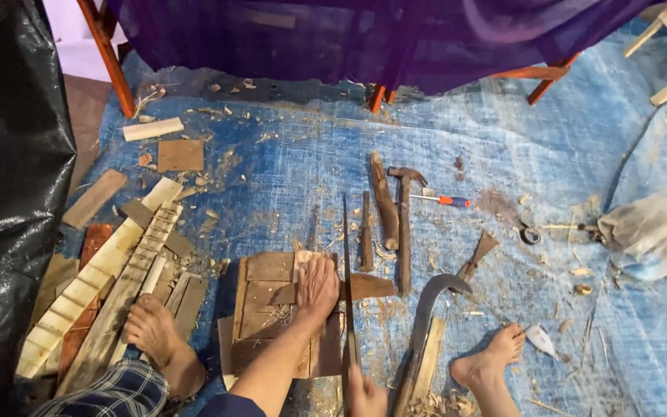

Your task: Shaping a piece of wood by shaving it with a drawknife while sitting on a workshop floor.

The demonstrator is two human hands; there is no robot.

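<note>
Gripping saw (347,262), palm (316,289) flat on wood (268,309)

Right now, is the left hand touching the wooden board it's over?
Touching. The head view shows the left hand pressed flat on the wooden board, fingers spread on its top, beside the saw blade.

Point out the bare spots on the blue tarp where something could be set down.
Bare tarp lies between the square board and the hammer, and right of the screwdriver toward the cloth bundle. Crowded: planks at left, tools around both hands.
</note>
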